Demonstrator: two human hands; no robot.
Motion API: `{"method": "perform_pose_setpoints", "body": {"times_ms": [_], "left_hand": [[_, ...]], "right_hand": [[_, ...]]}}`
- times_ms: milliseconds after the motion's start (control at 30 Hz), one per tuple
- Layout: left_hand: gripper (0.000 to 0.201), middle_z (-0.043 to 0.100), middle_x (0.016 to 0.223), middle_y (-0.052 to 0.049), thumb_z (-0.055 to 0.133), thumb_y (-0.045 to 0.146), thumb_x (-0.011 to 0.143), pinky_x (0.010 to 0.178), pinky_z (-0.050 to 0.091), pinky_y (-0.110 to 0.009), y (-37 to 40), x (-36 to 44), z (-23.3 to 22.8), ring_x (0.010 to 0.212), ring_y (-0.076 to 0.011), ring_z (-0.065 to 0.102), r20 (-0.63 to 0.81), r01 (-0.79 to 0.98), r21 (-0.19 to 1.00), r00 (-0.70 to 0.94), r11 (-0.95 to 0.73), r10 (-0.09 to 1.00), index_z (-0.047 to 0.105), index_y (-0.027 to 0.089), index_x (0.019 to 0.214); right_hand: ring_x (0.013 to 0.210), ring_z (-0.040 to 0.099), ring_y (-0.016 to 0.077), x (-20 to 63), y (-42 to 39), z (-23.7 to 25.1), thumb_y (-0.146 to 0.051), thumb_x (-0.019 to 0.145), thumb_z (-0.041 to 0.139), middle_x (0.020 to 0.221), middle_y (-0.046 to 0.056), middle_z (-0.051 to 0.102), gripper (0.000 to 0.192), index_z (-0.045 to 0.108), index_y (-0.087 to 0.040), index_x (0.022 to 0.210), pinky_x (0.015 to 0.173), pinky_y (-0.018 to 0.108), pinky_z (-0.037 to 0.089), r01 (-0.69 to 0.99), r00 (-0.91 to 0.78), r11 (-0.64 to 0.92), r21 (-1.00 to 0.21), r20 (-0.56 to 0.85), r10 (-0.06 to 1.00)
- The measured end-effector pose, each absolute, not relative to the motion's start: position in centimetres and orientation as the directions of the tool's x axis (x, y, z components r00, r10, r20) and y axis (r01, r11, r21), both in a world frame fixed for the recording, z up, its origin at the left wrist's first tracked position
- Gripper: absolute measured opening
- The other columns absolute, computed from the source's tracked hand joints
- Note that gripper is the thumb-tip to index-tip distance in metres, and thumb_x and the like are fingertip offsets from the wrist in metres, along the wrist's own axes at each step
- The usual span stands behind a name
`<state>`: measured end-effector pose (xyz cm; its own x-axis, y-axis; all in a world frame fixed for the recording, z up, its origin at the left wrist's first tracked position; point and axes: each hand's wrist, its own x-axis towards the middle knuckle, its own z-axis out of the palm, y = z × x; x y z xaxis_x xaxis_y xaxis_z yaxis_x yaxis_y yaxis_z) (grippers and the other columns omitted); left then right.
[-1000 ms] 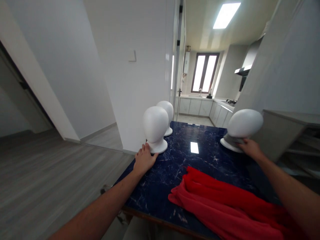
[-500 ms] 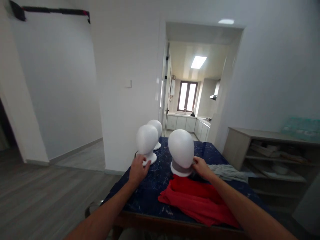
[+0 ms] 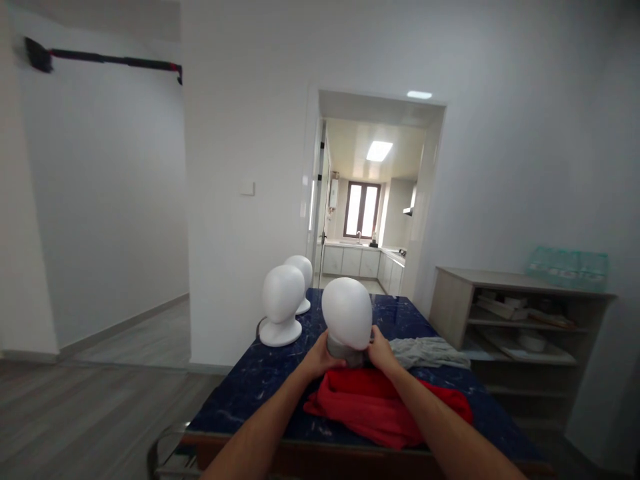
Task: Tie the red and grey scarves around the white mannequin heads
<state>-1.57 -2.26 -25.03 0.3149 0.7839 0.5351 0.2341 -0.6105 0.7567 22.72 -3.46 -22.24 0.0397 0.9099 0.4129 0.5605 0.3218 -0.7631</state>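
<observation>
While both hands grip its base, a white foam head (image 3: 347, 313) stands upright at the red cloth's (image 3: 380, 405) far edge, left hand (image 3: 320, 357) and right hand (image 3: 381, 351) clasping opposite sides. Two more heads (image 3: 283, 303) stand left on the blue table (image 3: 260, 380).

Left hand (image 3: 320, 357) and right hand (image 3: 381, 350) meet, fingers curled.

Both forearms bare from the frame edge to the wrists; no sleeves in view. Left hand (image 3: 320, 359) and right hand (image 3: 381, 349) ungloved. No watch, rings or bands visible on either wrist or on the fingers that show.
</observation>
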Motion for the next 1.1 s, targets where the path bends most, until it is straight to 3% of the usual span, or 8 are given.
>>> {"method": "perform_pose_setpoints", "body": {"times_ms": [100,200,400,533,600,700,900,1100], "left_hand": [[0.113,0.061,0.147,-0.02,0.101,0.042,0.051,0.118,0.043,-0.06,-2.8,-1.9,-25.5,0.137,-0.0442,0.056,0.556,0.441,0.639,0.3,-0.63,0.775,0.053,0.019,0.151],[0.112,0.057,0.152,-0.022,0.097,0.045,0.057,0.125,0.034,-0.06,-3.3,-1.8,-25.4,0.143,-0.0459,0.052,0.52,0.534,0.582,0.335,-0.613,0.786,0.05,0.019,0.155],[0.127,0.039,0.168,-0.025,0.087,0.053,0.068,0.131,0.011,-0.066,-3.3,-1.4,-25.4,0.157,-0.0437,0.036,0.437,0.567,0.529,0.455,-0.631,0.775,0.02,0.018,0.17],[0.133,0.03,0.173,-0.024,0.082,0.056,0.073,0.133,0.006,-0.061,-2.8,-1.4,-25.9,0.159,-0.0377,0.034,0.393,0.587,0.5,0.502,-0.637,0.771,0.002,0.019,0.173],[0.135,0.035,0.171,-0.023,0.081,0.058,0.073,0.133,0.005,-0.058,-2.6,-1.3,-26.0,0.159,-0.0361,0.035,0.374,0.581,0.53,0.494,-0.618,0.785,-0.001,0.018,0.173],[0.134,0.045,0.165,-0.023,0.08,0.059,0.074,0.134,0.006,-0.055,-2.4,-1.2,-26.0,0.158,-0.0338,0.038,0.338,0.573,0.575,0.484,-0.584,0.807,0.0,0.016,0.172],[0.122,0.036,0.17,-0.024,0.08,0.054,0.075,0.132,0.007,-0.061,-2.7,-1.1,-25.6,0.16,-0.0354,0.034,0.331,0.669,0.531,0.401,-0.52,0.854,0.015,0.017,0.171],[0.112,0.05,0.162,-0.023,0.077,0.044,0.079,0.132,0.015,-0.058,-2.8,-1.2,-25.4,0.155,-0.0353,0.042,0.362,0.645,0.581,0.34,-0.496,0.868,0.018,0.015,0.17]], "right_hand": [[0.11,0.072,0.0262,23.2,-3.6,-22.0,-0.023,0.078,0.059,0.119,0.008,0.079,0.041,0.074,-0.024,0.116,0.095,0.034,0.052,0.51,-0.015,0.37,-0.777,0.422,0.907],[0.105,0.071,0.0246,24.2,-3.7,-21.5,-0.027,0.077,0.057,0.11,0.006,0.08,0.034,0.076,-0.022,0.105,0.093,0.032,0.053,0.474,-0.077,0.393,-0.788,0.408,0.91],[0.074,0.061,0.02,28.1,-4.4,-20.7,-0.038,0.073,0.058,0.072,0.001,0.069,0.018,0.065,-0.021,0.072,0.07,0.029,0.049,0.498,-0.035,0.325,-0.804,0.356,0.934],[0.069,0.058,0.0183,30.6,-5.1,-20.6,-0.048,0.076,0.057,0.069,0.001,0.064,0.026,0.059,-0.023,0.071,0.066,0.029,0.047,0.487,0.016,0.282,-0.827,0.331,0.943],[0.068,0.058,0.0187,31.1,-5.7,-20.8,-0.052,0.075,0.056,0.071,0.001,0.064,0.03,0.058,-0.023,0.071,0.065,0.029,0.047,0.476,0.014,0.274,-0.836,0.318,0.948],[0.066,0.056,0.0187,30.8,-6.8,-21.1,-0.053,0.074,0.058,0.069,0.001,0.064,0.031,0.06,-0.022,0.07,0.063,0.029,0.045,0.467,-0.025,0.276,-0.84,0.3,0.954],[0.071,0.056,0.0193,28.2,-8.6,-21.3,-0.052,0.078,0.056,0.074,0.002,0.068,0.033,0.066,-0.021,0.075,0.066,0.029,0.042,0.434,-0.091,0.296,-0.851,0.285,0.954],[0.073,0.056,0.0192,25.7,-8.4,-21.4,-0.045,0.076,0.056,0.073,0.001,0.067,0.026,0.065,-0.021,0.072,0.069,0.028,0.041,0.425,-0.087,0.303,-0.853,0.294,0.952]]}}
